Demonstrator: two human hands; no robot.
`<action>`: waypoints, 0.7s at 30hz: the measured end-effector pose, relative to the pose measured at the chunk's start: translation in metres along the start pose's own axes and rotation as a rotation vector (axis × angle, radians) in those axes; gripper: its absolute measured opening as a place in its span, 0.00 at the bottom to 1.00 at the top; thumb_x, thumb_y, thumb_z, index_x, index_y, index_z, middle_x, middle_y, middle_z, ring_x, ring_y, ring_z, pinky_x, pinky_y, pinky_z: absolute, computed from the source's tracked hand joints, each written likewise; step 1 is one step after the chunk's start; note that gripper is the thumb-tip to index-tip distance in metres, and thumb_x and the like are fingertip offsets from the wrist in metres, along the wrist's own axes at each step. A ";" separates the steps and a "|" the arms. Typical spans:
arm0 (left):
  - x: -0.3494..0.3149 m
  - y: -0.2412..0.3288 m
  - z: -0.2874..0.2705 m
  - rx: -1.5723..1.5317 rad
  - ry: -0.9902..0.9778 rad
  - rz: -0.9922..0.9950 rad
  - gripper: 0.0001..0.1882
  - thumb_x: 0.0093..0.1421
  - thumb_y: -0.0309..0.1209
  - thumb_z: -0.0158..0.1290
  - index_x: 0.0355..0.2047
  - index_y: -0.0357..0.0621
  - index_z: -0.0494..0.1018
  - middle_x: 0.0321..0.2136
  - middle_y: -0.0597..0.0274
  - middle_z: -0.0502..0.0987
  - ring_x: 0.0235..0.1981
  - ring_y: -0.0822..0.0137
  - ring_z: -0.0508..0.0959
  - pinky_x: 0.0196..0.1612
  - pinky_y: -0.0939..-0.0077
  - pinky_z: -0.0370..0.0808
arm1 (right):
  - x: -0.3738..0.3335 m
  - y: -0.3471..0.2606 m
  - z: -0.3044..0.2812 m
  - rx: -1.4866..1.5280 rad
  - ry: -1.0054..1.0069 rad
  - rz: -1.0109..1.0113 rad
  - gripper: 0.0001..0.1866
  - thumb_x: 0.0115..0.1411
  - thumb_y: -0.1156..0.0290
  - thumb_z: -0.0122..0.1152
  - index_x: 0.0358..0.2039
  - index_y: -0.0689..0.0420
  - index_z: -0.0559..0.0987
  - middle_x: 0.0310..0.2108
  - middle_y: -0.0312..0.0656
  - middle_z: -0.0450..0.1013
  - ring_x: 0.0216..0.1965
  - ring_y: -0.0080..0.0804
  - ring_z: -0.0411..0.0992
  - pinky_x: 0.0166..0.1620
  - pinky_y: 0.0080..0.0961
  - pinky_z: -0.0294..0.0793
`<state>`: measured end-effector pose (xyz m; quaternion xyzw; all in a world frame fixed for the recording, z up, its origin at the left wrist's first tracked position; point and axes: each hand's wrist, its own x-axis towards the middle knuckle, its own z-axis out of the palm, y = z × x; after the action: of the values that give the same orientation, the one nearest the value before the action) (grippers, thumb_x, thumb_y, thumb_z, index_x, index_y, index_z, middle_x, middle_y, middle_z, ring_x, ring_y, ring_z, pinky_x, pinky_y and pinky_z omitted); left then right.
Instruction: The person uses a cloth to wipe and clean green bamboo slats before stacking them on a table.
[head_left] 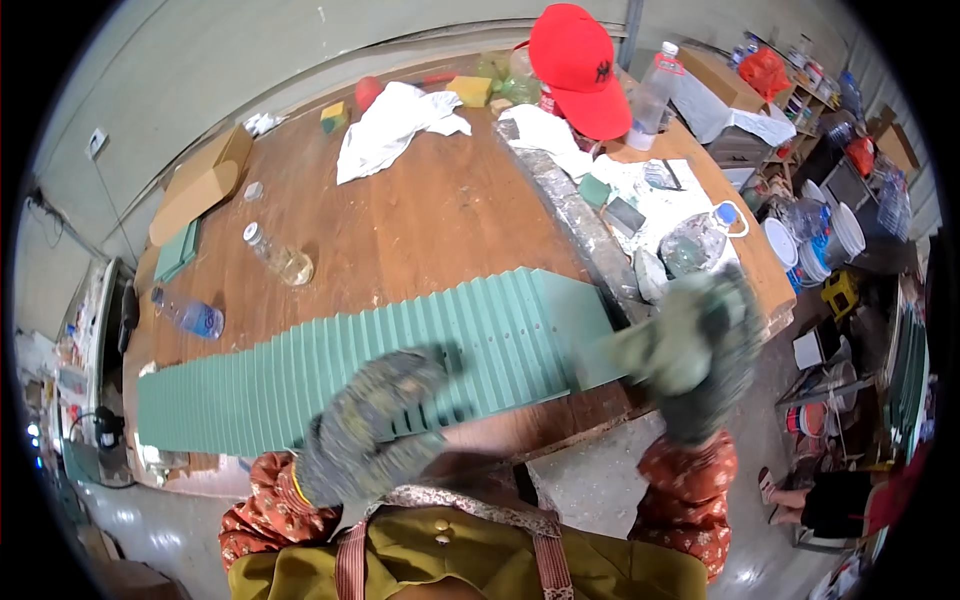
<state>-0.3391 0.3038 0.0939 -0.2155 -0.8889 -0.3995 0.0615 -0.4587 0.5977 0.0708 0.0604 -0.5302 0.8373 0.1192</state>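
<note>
A long row of overlapping green plates (400,345), fanned like pleats, lies across the front of the wooden table, with small dark dots near some plate edges. My left hand (370,425), in a grey-green mottled glove, is over the near edge of this row. Its fingers point right, with the thumb apart from them, and I see nothing held. To the right of the row's end is my right hand (700,350), gloved alike and smeared by motion. A pale blurred shape shows by its fingers; I cannot make out whether it holds anything.
A dark, worn stone-like bar (575,215) runs along the table's right part. Beyond it lie a white cloth and a clear jug (695,240). A red cap (585,70), white rag (400,130), glass bottle (280,255), water bottle (188,313) and cardboard box (200,185) stand farther back or left.
</note>
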 end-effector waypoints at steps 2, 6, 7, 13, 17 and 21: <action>-0.017 -0.008 -0.005 0.082 0.051 -0.014 0.30 0.56 0.34 0.60 0.56 0.36 0.66 0.55 0.47 0.68 0.56 0.53 0.70 0.57 0.58 0.68 | 0.038 -0.013 -0.036 -1.354 -0.110 -0.994 0.32 0.58 0.65 0.61 0.60 0.63 0.64 0.53 0.50 0.69 0.54 0.41 0.68 0.58 0.35 0.66; -0.068 -0.029 -0.013 0.047 0.274 -0.290 0.26 0.56 0.33 0.60 0.53 0.36 0.68 0.53 0.45 0.69 0.56 0.51 0.69 0.58 0.60 0.66 | 0.082 0.051 -0.094 -1.455 -0.151 -0.572 0.38 0.53 0.61 0.64 0.62 0.58 0.62 0.60 0.52 0.62 0.62 0.49 0.58 0.62 0.39 0.57; -0.073 -0.039 -0.015 0.095 0.320 -0.337 0.25 0.56 0.32 0.59 0.52 0.36 0.69 0.53 0.45 0.69 0.56 0.50 0.69 0.58 0.60 0.66 | 0.072 0.053 -0.087 -1.532 -0.230 -0.616 0.39 0.53 0.60 0.65 0.63 0.59 0.62 0.60 0.52 0.62 0.63 0.49 0.57 0.63 0.39 0.57; -0.109 -0.047 -0.027 0.155 0.486 -0.543 0.22 0.58 0.23 0.54 0.53 0.34 0.68 0.56 0.48 0.66 0.58 0.57 0.67 0.61 0.64 0.64 | 0.010 0.047 -0.050 -1.084 -0.656 -0.287 0.38 0.50 0.69 0.68 0.61 0.61 0.63 0.61 0.54 0.60 0.61 0.51 0.61 0.62 0.38 0.60; -0.127 -0.068 -0.037 0.289 0.570 -0.583 0.21 0.59 0.25 0.54 0.52 0.34 0.68 0.55 0.48 0.67 0.58 0.54 0.67 0.61 0.63 0.63 | -0.011 0.052 -0.026 -1.056 -0.856 -0.317 0.43 0.46 0.59 0.73 0.61 0.58 0.65 0.61 0.51 0.61 0.60 0.51 0.61 0.61 0.42 0.63; -0.133 -0.075 -0.038 0.724 0.367 -0.546 0.24 0.60 0.29 0.52 0.56 0.35 0.66 0.56 0.45 0.67 0.60 0.48 0.64 0.63 0.57 0.58 | -0.024 0.079 -0.017 -1.102 -0.844 -0.426 0.46 0.45 0.55 0.73 0.61 0.60 0.62 0.60 0.57 0.59 0.61 0.57 0.59 0.61 0.49 0.62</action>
<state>-0.2546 0.1874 0.0308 0.1345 -0.9693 -0.0978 0.1813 -0.4562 0.5779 -0.0107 0.4116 -0.8526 0.3123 0.0780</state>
